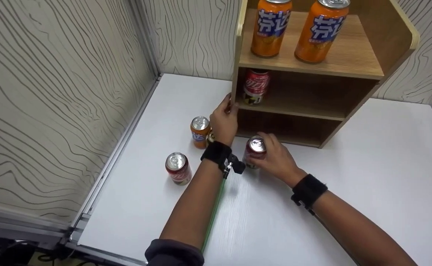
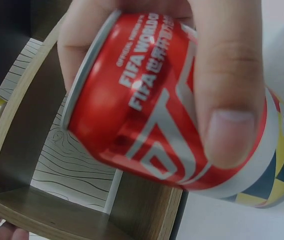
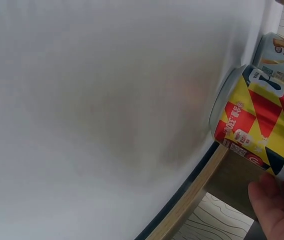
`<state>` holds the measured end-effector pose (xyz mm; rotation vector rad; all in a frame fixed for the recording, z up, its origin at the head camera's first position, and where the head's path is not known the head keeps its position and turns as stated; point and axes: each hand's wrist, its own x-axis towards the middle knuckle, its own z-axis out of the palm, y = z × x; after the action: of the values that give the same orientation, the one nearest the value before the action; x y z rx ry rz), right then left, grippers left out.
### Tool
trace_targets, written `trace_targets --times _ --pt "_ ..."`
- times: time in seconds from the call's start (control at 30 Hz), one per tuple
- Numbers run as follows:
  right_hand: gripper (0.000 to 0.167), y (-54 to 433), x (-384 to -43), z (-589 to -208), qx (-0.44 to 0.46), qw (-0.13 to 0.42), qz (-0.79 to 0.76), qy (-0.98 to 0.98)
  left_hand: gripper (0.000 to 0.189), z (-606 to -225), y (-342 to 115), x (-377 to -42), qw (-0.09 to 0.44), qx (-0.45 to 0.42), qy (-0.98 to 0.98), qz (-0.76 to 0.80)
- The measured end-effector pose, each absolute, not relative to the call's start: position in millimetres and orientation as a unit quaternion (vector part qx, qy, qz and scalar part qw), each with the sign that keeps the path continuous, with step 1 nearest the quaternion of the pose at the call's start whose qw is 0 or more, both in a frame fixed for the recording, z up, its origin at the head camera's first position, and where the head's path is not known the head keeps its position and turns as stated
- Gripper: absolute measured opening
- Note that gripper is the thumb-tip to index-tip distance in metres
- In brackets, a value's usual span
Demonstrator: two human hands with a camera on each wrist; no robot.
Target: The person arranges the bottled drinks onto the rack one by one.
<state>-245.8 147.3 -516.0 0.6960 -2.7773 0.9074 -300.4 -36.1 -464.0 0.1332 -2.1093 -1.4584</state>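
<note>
My right hand (image 1: 277, 159) grips a red cola can (image 1: 252, 153), which stands upright in front of the wooden shelf (image 1: 290, 112) near its lower left corner. The left wrist view shows thumb and fingers round this red can (image 2: 147, 100). My left hand (image 1: 225, 120) holds the shelf's left side panel by its front edge. Beside that wrist are an orange Fanta can (image 1: 200, 136) and another can, mostly hidden by the arm. A red-and-yellow can (image 3: 259, 120) appears in the right wrist view, with a paler can (image 3: 279, 57) behind and fingertips (image 3: 264, 192) beside it.
Two orange Fanta cans (image 1: 269, 33) stand on the shelf's upper board. One red can (image 1: 256, 87) is at the left of the middle tier. Another red can (image 1: 178, 170) stands on the white table (image 1: 134, 207). A green strip (image 1: 214, 218) runs beside my left forearm.
</note>
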Motion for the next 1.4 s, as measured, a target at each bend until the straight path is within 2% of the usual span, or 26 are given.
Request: trace_targets --times 0.37,0.87,1.2,1.4 --pt "0.089 156 -246 -508 0.257 0.077 0.334 -0.903 0.037 -463 -36 -301 0.28 0.053 -0.791 -0.541" --pt "0.091 186 -250 -465 0.33 0.187 0.372 -0.847 0.037 -463 -37 -300 0.287 0.046 -0.792 -0.536" --pt "0.095 194 -248 -438 0.2 0.116 0.469 -0.852 0.038 -466 -37 -301 0.282 0.047 -0.795 -0.535" --pt "0.089 196 -251 -419 0.174 0.119 0.516 -0.83 0.038 -464 -36 -300 0.279 0.048 -0.786 -0.549"
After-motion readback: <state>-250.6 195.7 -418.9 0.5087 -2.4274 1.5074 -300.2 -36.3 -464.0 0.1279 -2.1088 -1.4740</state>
